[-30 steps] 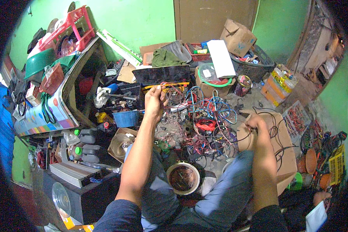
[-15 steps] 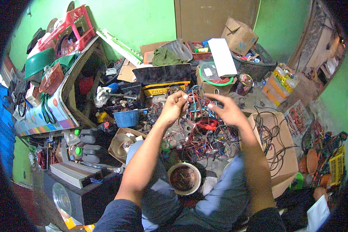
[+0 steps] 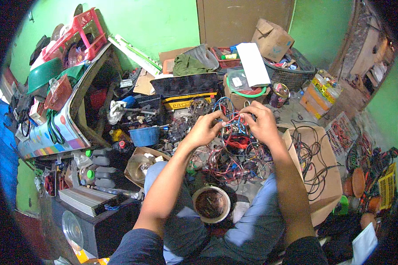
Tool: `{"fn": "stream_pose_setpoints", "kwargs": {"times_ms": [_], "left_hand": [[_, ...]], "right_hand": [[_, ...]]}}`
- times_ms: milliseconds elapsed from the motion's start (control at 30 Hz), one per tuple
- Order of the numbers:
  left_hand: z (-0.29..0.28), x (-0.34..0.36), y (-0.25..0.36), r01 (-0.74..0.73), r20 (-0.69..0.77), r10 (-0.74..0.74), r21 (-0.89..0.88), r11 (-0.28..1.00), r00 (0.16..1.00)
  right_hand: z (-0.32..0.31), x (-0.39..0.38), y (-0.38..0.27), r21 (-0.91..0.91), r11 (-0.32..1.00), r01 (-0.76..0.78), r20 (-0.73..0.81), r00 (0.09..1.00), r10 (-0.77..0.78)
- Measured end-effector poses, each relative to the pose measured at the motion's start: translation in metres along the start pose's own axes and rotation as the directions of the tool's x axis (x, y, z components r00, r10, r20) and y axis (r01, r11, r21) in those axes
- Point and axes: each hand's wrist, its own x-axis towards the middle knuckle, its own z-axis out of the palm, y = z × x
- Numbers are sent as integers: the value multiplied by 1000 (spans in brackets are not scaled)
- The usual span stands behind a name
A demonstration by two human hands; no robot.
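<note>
My left hand (image 3: 205,129) and my right hand (image 3: 261,124) are raised close together over a tangle of coloured wires (image 3: 234,165) on the floor. Both have fingers closed on thin red and blue wires (image 3: 234,119) between them; exactly which strand each grips is hard to make out. Below, between my legs, stands a round metal pot (image 3: 211,204) with coppery strands inside. Right of my right forearm, an open cardboard box (image 3: 323,207) has black cables lying in it.
Left are a blue basket (image 3: 143,137), a small box (image 3: 135,174), plastic jugs (image 3: 104,172) and stacked metal plates (image 3: 79,201). Behind lie a black-and-yellow case (image 3: 183,86), a green-rimmed tub (image 3: 247,92) and a carton (image 3: 269,39). A white crate (image 3: 340,137) and yellow crate (image 3: 387,190) sit right.
My right hand has moved up and leftward from over the cardboard box to meet my left hand, which moved right and a little down. Both are now on the wires.
</note>
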Motion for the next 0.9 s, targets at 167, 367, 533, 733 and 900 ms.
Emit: {"fn": "stream_pose_setpoints", "kwargs": {"times_ms": [167,367,533,733,900], "left_hand": [[3,1,-4,-17,-12,17,16,1000,1000],[-1,3,-19,-41,-167,40,-2,999,985],[-13,1,-25,88,-461,-92,-29,996,883],[-9,4,-17,66,-513,-243,-337,939,823],[-20,6,-33,59,-614,-291,-369,928,734]], "right_hand": [[1,-1,-1,-47,999,-5,-64,998,2],[1,5,1,-124,992,-14,-146,989,-5],[26,0,-10,-155,987,-32,-291,957,-14],[89,-36,-22,253,832,-494,552,780,296],[65,-11,-32,559,466,-685,629,717,299]]}}
